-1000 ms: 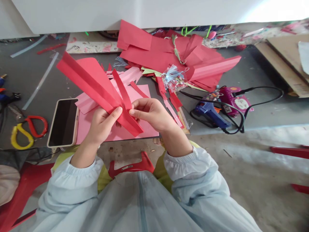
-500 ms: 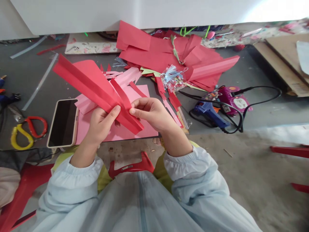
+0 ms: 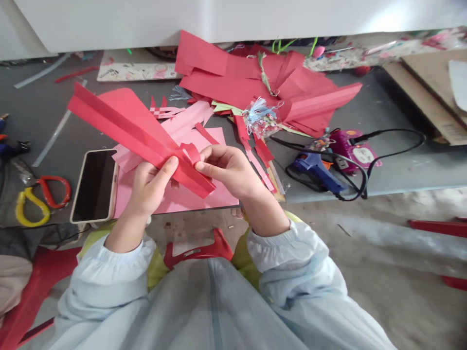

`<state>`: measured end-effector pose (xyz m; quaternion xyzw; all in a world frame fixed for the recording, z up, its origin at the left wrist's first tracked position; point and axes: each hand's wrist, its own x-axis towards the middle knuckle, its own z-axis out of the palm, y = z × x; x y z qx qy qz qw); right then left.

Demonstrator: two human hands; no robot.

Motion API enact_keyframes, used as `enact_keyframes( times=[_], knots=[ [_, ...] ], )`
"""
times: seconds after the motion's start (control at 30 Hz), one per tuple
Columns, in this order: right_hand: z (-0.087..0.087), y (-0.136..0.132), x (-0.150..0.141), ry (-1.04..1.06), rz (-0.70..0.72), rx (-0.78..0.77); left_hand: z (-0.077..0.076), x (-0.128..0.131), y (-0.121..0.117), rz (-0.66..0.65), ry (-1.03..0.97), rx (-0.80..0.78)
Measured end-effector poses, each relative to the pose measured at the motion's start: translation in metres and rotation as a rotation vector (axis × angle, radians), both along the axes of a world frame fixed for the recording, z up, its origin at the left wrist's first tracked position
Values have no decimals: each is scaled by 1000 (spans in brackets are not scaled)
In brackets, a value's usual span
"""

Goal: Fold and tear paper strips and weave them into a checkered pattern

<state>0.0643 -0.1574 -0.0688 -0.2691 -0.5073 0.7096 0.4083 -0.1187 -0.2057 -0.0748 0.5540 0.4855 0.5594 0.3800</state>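
Observation:
My left hand point(image 3: 151, 184) grips a folded sheet of red paper point(image 3: 127, 126), thumb on top and the other fingers underneath. The sheet is creased lengthwise and slants from upper left to lower right. In my right hand point(image 3: 228, 167), thumb and forefinger pinch a narrow red paper strip point(image 3: 190, 152), which curls into a small loop over the folded sheet. Pink paper point(image 3: 219, 192) lies on the table beneath both hands, partly covered by them. Whether the strip is joined to the sheet I cannot tell.
A phone point(image 3: 95, 184) and scissors point(image 3: 42, 199) with red and yellow handles lie on the left. Red paper sheets point(image 3: 233, 87) pile up at the back. To the right are a blue glue gun point(image 3: 317, 170), a purple power socket point(image 3: 353, 150) with black cord, and cardboard point(image 3: 430, 97).
The narrow strip, which stuck out long and nearly straight, has been drawn into a short curled loop by my right hand. The folded sheet has shifted slightly left.

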Motion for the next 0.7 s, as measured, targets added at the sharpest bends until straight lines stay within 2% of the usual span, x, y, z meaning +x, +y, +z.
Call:
enact_keyframes(
  times=[0.37, 0.7],
  knots=[
    [3, 2, 3, -17, 106, -111, -3, -2, 1, 42, 20, 4],
    [2, 3, 4, 12, 83, 96, 1, 0, 2, 82, 71, 42]
  ],
)
